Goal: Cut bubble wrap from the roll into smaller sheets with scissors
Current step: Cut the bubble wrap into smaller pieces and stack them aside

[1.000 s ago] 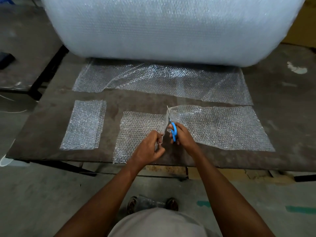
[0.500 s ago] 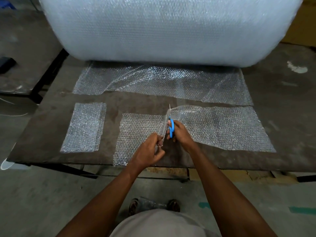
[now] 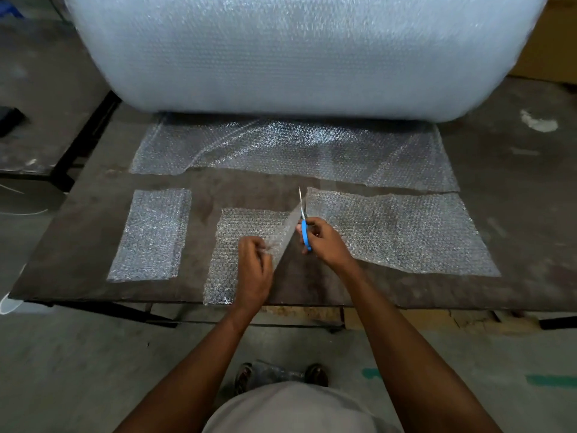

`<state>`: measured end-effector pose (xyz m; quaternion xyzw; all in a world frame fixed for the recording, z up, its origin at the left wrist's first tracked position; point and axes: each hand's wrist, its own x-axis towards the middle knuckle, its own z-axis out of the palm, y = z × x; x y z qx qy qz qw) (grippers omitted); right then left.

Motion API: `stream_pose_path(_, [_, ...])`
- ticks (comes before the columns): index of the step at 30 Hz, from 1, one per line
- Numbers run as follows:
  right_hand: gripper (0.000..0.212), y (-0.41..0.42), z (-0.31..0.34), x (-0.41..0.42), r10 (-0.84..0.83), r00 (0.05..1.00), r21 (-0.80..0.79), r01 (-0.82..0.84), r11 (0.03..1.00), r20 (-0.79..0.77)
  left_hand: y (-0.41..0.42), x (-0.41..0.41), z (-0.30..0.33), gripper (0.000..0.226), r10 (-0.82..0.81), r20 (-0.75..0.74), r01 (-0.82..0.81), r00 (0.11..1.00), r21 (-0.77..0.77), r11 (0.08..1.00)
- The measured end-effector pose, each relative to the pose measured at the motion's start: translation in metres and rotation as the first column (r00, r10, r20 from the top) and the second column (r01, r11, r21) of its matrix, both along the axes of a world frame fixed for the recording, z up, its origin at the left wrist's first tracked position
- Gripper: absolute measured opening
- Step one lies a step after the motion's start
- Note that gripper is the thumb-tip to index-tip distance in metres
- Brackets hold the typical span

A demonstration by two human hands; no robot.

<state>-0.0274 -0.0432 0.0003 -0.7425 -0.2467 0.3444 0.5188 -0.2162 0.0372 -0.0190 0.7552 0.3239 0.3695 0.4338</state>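
i see a huge roll of bubble wrap (image 3: pixel 306 51) lying across the far side of the dark, scuffed tabletop (image 3: pixel 78 245). it is pale, milky and finely dotted, and its loose end (image 3: pixel 281 148) spreads flat toward me, clear and glinting, with a ragged near edge. nearer me a wide strip (image 3: pixel 406 232) lies on the right half of the tabletop, see-through enough that the dark surface shows under the bubbles. a narrow cut sheet (image 3: pixel 153 232) lies flat on the left, well apart from the others.

my right hand (image 3: pixel 327 242) is closed around the blue handles of the scissors (image 3: pixel 303 223), whose thin silver blades point away from me, with the tips just past the strip's far edge, at its left end. whether the blades are parted i cannot tell. my left hand (image 3: pixel 253 270) pinches the near edge of a middle sheet (image 3: pixel 237 245), lifting its right side so that it rises as a slanted flap up to the blades while the rest lies flat, its near end at the tabletop's front edge. the flap looks frosted where the light catches it.
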Motion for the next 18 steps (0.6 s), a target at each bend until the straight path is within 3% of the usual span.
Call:
stream_pose_path(3, [0.041,-0.007,0.006,-0.011,0.080,0.979,-0.124,-0.057,0.991,0.190,0.010,0.001,0.004,0.024,0.120,0.001,-0.120,0.993,-0.035,0.992])
stream_pose_path(7, [0.034,-0.015,0.006,-0.033,0.050,0.887,-0.259,0.080,0.963,0.458,0.024,-0.003,0.001,0.025,0.005,-0.114,-0.013,0.994,-0.072,0.997])
stream_pose_path(9, [0.033,-0.016,0.004,-0.043,0.019,0.864,-0.277,0.141,0.950,0.504,0.030,-0.003,0.001,0.024,-0.076,-0.218,0.056,0.973,-0.094,0.994])
stream_pose_path(12, [0.035,-0.015,0.003,-0.054,0.006,0.848,-0.298,0.179,0.938,0.530,0.032,0.002,0.001,0.051,-0.154,-0.393,0.136,0.907,-0.073,0.988])
stream_pose_path(15, [0.038,-0.017,0.007,-0.061,-0.001,0.837,-0.323,0.212,0.923,0.547,0.025,0.010,0.008,0.076,-0.236,-0.412,0.179,0.880,-0.172,0.969])
stream_pose_path(18, [0.041,-0.023,0.010,-0.065,0.017,0.818,-0.348,0.226,0.910,0.575,0.019,0.017,0.011,0.068,-0.241,-0.429,0.215,0.870,-0.108,0.970])
